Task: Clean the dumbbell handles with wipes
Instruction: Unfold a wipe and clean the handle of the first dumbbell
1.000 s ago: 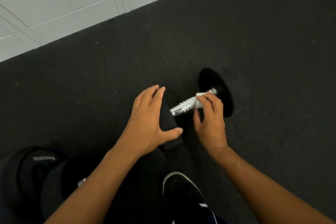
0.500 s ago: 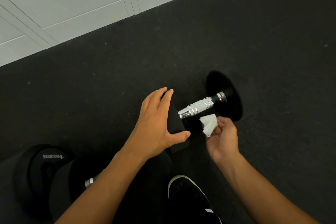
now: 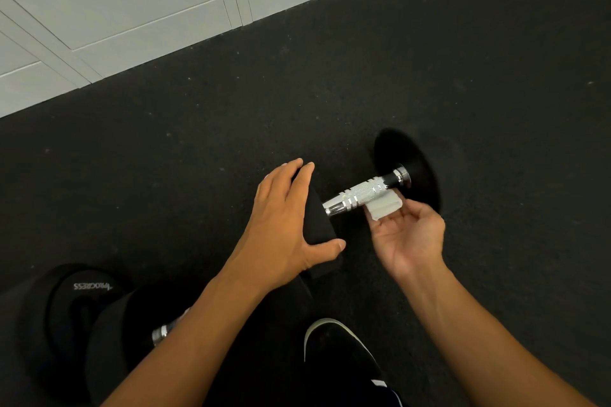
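A black dumbbell lies on the dark rubber floor, its chrome knurled handle running between a near head and a far head. My left hand clasps the near head, fingers over its top and thumb on its lower edge. My right hand is turned palm up just below the handle. Its fingertips hold a folded white wipe against the handle's underside near the far end.
A second black dumbbell with a chrome handle lies at the lower left, partly behind my left forearm. My dark shoe is at the bottom centre. Pale grey lockers line the floor's far edge.
The right hand came off the top of the handle with the wipe, pulled back, turned palm up, and now presses the wipe under the handle. The left hand stays on the near head.
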Available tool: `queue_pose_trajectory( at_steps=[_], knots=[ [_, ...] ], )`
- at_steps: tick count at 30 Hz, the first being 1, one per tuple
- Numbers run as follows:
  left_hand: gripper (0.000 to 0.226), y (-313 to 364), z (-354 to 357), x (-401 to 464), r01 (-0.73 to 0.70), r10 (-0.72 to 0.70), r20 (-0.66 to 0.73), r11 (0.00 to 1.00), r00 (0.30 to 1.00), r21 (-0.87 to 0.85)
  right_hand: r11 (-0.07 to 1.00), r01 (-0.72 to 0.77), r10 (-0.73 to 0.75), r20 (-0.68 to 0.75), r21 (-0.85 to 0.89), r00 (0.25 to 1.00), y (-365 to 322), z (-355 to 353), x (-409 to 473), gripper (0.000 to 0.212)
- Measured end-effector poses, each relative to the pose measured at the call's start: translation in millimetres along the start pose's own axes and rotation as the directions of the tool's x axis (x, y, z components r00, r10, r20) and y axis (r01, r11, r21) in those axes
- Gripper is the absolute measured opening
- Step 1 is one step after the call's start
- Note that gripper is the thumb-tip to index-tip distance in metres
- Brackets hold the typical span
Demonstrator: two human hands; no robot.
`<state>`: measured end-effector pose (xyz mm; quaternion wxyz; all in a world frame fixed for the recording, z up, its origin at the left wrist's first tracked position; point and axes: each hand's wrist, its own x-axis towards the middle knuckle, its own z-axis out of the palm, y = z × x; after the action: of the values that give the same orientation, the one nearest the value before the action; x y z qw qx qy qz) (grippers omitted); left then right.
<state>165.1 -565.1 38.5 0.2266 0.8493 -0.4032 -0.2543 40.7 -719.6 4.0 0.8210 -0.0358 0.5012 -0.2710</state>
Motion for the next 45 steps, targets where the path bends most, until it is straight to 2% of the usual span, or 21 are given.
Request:
queue_pose_trajectory(
  at_steps=[3,7,10,14,16,19,23,26,29,31,33,36,38,42,45],
  knots=[
    [0.119,0.5,0.1,0.1,-0.002,0.002,0.004,1.000,1.000,0.011,0.999,0.028,-0.029,0.032,0.047,0.999,1.4,0.1,-10.6,0.048],
    [0.118,1.5,-0.1,-0.8,0.003,-0.003,0.003,1.000,1.000,0.008,0.993,0.033,-0.034,0.008,0.118,0.999,2.9,6.0,2.3,0.042],
    [0.118,1.9,-0.5,-0.9,0.006,-0.006,0.002,1.000,1.000,0.003,0.999,-0.045,0.044,0.063,0.016,0.997,16.6,4.9,7.2,0.045],
    [0.117,2.0,-0.6,-0.4,0.008,-0.008,-0.004,1.000,1.000,0.006,0.962,-0.179,0.214,0.164,-0.207,0.963,32.7,-4.0,4.3,0.057],
    [0.117,2.5,-0.7,-0.2,0.004,-0.004,-0.007,1.000,1.000,0.009,0.952,-0.190,0.236,0.177,-0.242,0.956,30.9,-2.8,4.4,0.061],
    [0.117,2.8,-0.7,-0.6,0.006,-0.006,0.004,1.000,1.000,0.006,0.991,-0.115,0.123,0.149,-0.063,0.981,21.8,2.0,10.0,0.061],
    [0.117,2.5,-1.8,-0.3,0.006,-0.006,0.013,1.000,1.000,0.011,0.986,-0.025,0.011,0.079,0.167,0.997,11.6,11.2,23.9,0.047],
    [0.118,1.8,-2.1,0.2,0.002,-0.002,0.010,1.000,1.000,0.016,0.995,-0.013,0.005,0.083,0.102,0.997,22.1,13.7,22.2,0.049],
    [0.117,2.0,-2.2,0.4,0.001,-0.001,0.015,1.000,1.000,0.026,0.988,-0.118,0.130,0.127,-0.096,0.983,39.7,7.4,7.2,0.054],
    [0.116,1.6,-2.0,-0.1,0.001,-0.001,0.010,1.000,1.000,0.023,0.969,-0.181,0.205,0.143,-0.165,0.968,42.8,2.3,3.1,0.058],
    [0.117,2.1,-1.6,-0.1,0.000,0.000,0.008,1.000,1.000,0.020,0.979,-0.177,0.188,0.126,-0.097,0.974,35.5,2.7,7.0,0.058],
    [0.117,2.2,-1.9,-0.1,0.003,-0.004,0.013,1.000,1.000,0.023,0.990,-0.048,0.044,0.033,0.136,0.998,21.3,5.9,22.3,0.053],
    [0.117,2.6,-2.3,-0.2,-0.001,0.001,0.008,1.000,1.000,0.024,0.983,0.001,-0.006,0.023,0.182,1.000,16.7,8.5,28.2,0.051],
    [0.117,2.2,-2.9,0.0,0.011,-0.011,0.017,1.000,1.000,0.012,0.999,-0.031,0.033,0.121,-0.019,0.992,22.6,8.9,17.1,0.048],
    [0.117,2.4,-2.5,0.9,0.006,-0.006,0.013,1.000,1.000,0.015,0.937,-0.089,0.146,0.148,-0.337,0.978,31.1,4.3,6.1,0.045]
  ],
)
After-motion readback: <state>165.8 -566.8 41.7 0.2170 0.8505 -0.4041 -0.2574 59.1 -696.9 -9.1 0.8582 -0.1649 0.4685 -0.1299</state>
